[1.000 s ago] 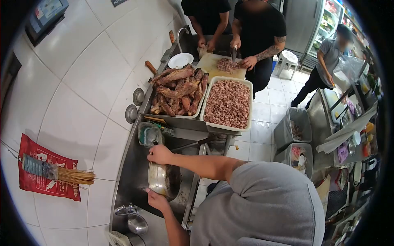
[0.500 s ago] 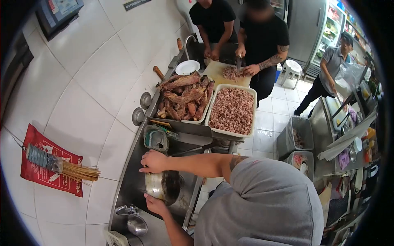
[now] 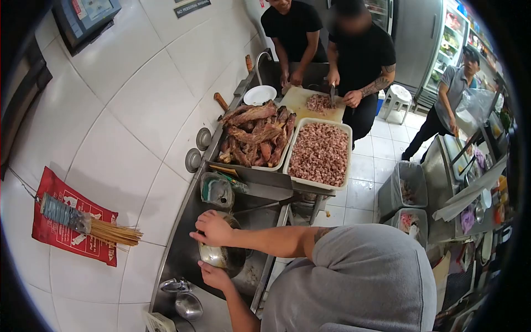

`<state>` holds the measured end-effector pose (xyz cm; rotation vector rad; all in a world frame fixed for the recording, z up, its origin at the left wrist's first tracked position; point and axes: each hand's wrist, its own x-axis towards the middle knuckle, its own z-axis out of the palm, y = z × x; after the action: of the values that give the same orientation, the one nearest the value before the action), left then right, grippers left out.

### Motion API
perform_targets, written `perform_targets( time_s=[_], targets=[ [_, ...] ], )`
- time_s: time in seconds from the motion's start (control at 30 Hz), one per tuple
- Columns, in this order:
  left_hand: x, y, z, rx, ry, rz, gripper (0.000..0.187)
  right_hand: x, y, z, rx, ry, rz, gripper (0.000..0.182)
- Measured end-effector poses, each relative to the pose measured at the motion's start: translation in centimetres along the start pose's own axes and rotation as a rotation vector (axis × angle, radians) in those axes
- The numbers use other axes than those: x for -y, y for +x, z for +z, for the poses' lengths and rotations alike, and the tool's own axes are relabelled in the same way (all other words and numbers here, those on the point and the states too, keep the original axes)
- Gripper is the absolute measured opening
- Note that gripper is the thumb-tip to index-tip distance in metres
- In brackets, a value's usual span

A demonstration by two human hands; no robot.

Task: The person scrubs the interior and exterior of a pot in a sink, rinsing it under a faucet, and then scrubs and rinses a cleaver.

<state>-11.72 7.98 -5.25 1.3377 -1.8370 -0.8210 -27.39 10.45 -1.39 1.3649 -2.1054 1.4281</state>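
Note:
A metal pot with a dark, stained side is tipped over the steel sink. My right hand grips its upper part, fingers bent over the edge. Lower down, my left hand holds the near side of the same pot. What is inside the pot cannot be made out. Just beyond my right hand stands a cloudy plastic container in the sink's corner. A metal faucet and a round metal bowl are close to my left hand.
Past the sink are a tray of browned meat pieces and a tray of chopped meat. A co-worker chops on a board with a knife; two other people stand nearby. A stick brush hangs on the wall. Grey bins stand right.
The view has shifted a little, so the surroundings sit lower and further right. The pot has turned slightly in my hands. The co-worker's knife has moved over the chopped meat.

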Motion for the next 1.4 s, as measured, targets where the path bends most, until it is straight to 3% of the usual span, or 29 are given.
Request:
perform_targets(
  time_s=[0.03,0.17,0.27,0.33,0.37,0.47,0.57,0.6,0.63,0.7,0.73,0.77,0.83,0.9,0.97,1.0,1.03,1.07,1.1,1.13,1.17,1.2,1.23,1.3,1.33,1.37,1.4],
  targets=[
    [0.0,0.2,0.1,0.004,-0.002,0.004,0.067,-0.1,0.2,0.1,-0.025,-0.009,-0.138,0.032],
    [-0.3,0.7,0.6,-0.016,-0.032,0.029,0.063,-0.8,1.1,1.4,0.124,0.010,-0.141,0.028],
    [-0.2,1.3,1.0,-0.023,-0.054,0.051,0.062,-0.7,1.6,2.2,0.273,0.055,-0.030,0.023],
    [0.3,1.9,1.4,-0.002,-0.052,0.068,0.065,0.3,0.5,3.1,0.431,0.029,-0.466,0.022],
    [1.1,2.1,1.7,-0.020,-0.094,0.056,0.064,-0.2,0.6,3.2,0.428,0.027,-0.460,0.022],
    [1.3,1.1,0.7,-0.055,-0.173,0.001,0.060,-4.5,2.8,2.4,0.406,0.089,0.113,0.025],
    [1.2,0.8,0.2,-0.068,-0.160,-0.018,0.058,-4.4,2.4,2.1,0.372,0.186,0.265,0.024],
    [1.1,0.5,0.6,-0.062,-0.117,-0.005,0.058,-2.8,1.0,3.3,0.243,0.148,0.029,0.025],
    [1.4,0.5,0.8,-0.061,-0.112,-0.017,0.058,-1.9,0.6,3.2,0.253,0.151,0.035,0.025],
    [1.9,1.3,1.0,0.014,-0.166,0.001,0.058,-0.5,0.0,3.2,0.320,0.142,-0.367,0.026],
    [0.8,0.6,0.4,0.034,-0.234,0.009,0.059,-1.4,0.4,3.2,0.350,0.172,-0.148,0.026],
    [1.3,0.3,0.2,0.034,-0.230,0.007,0.059,-2.9,1.2,2.9,0.352,0.176,-0.146,0.026],
    [2.6,-0.2,0.2,-0.061,-0.204,0.026,0.059,-5.0,3.0,1.4,0.467,0.205,0.367,0.023],
    [2.6,0.6,0.5,-0.021,-0.173,0.049,0.059,-2.7,2.3,1.6,0.457,0.206,0.323,0.022],
    [1.8,0.9,0.5,0.020,-0.132,0.133,0.055,0.9,-0.2,3.1,0.496,-0.004,-0.355,0.018],
    [2.2,1.0,0.8,0.036,-0.280,0.228,0.051,-2.8,-1.3,8.2,0.419,-0.043,-0.403,0.012],
    [3.2,0.6,0.9,0.103,-0.317,0.040,0.048,-6.3,-1.7,13.8,0.353,-0.057,-0.457,0.008],
    [3.7,0.2,0.8,0.072,-0.276,0.082,0.051,-4.2,1.1,2.9,0.343,-0.081,-0.560,0.014],
    [3.2,0.2,0.2,0.100,-0.101,-0.049,0.054,-7.1,2.2,3.1,0.450,-0.150,-0.389,0.017],
    [3.9,0.1,1.5,-0.014,-0.181,0.143,0.057,-7.2,3.0,1.8,0.476,0.043,0.033,0.022],
    [1.5,-0.6,1.0,-0.060,0.015,0.104,0.056,-5.9,3.4,1.6,0.426,0.038,0.289,0.018],
    [1.5,-0.1,1.2,0.035,-0.065,0.001,0.053,-4.4,2.4,1.9,0.324,0.001,0.120,0.020],
    [1.3,0.2,1.9,-0.040,-0.109,0.059,0.051,-2.7,1.5,2.3,0.338,0.011,0.108,0.020],
    [-0.5,0.1,1.3,-0.020,-0.122,0.029,0.046,-0.1,0.0,2.1,0.382,0.056,-0.424,0.028],
    [-0.1,0.0,1.2,-0.025,-0.119,0.025,0.046,-1.3,0.8,1.5,0.464,0.029,-0.541,0.023],
    [0.1,0.0,1.3,-0.048,-0.114,0.036,0.043,-2.9,2.0,0.7,0.463,0.032,-0.550,0.023],
    [0.5,-0.1,1.4,-0.068,-0.108,0.045,0.040,-4.7,3.0,0.1,0.461,0.029,-0.131,0.023]
  ],
)
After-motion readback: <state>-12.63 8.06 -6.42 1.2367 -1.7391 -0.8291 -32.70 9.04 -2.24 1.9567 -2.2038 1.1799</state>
